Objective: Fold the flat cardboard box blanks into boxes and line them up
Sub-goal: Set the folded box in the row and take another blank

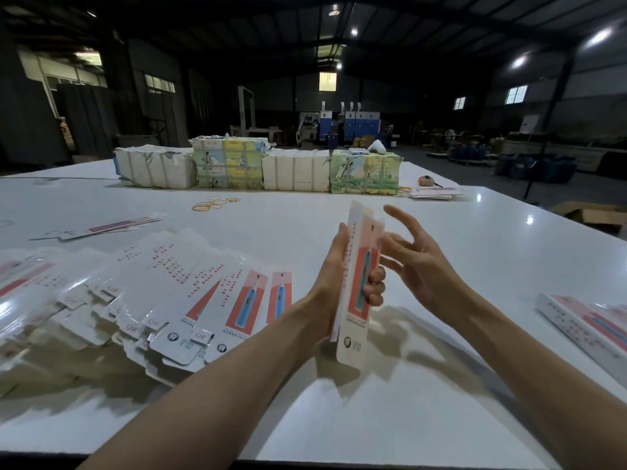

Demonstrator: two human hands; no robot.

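Observation:
A long white and pink box blank (356,320) with a blue toothbrush picture stands nearly upright above the white table (441,239). My left hand (334,283) grips it around the middle, fingers curled over its front face. My right hand (412,262) hovers just right of the blank with fingers spread and relaxed, holding nothing. A fanned pile of flat blanks (163,300) lies on the table to the left. Folded boxes (583,325) lie at the right edge.
Wrapped bundles of stock (258,167) stand in a row across the far side of the table. Yellow rubber bands (213,203) lie in front of them. A few loose blanks (101,227) lie far left and more blanks (432,192) far right.

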